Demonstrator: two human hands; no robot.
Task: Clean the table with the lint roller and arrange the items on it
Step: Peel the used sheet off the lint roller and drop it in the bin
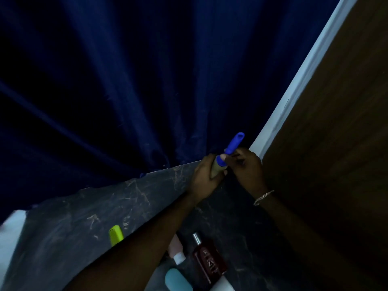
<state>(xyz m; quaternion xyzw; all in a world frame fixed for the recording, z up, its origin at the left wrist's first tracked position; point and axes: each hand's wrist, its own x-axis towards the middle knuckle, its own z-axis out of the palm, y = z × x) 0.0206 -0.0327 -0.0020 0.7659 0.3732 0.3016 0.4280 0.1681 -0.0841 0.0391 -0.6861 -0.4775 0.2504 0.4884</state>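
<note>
Nearest, at the bottom edge, one rounded teal container, smooth and matte, cut off by the frame; just right of it one dark red glass bottle, flat-sided and rectangular with a narrow silver neck, lying on its side with pale lettering on its face; just left of the bottle one pale pink tube with a whitish cap, partly hidden under the left forearm; at the very bottom right of the bottle a white rounded shape, too cropped to name. Farther left, well apart from that cluster, one lime-green plastic comb, long and narrow, its near end hidden by the arm. All resting on the table, a dark polished slab veined with pale marble-like streaks, glossy in patches. Two bare forearms reaching toward the far right corner; one thin chain bracelet of metallic links on the right wrist. At that corner, above the table's far edge, one lint roller: blue plastic handle with a hollow rounded tip pointing up and away, dull tan roll at the lower end. Left hand wrapped closed around the roll; right hand pinching at the handle's base, fingers curled in. Beyond, a deep blue curtain, soft and heavily pleated; to the right, a brown wood-grain panel edged by one pale strip.
</note>
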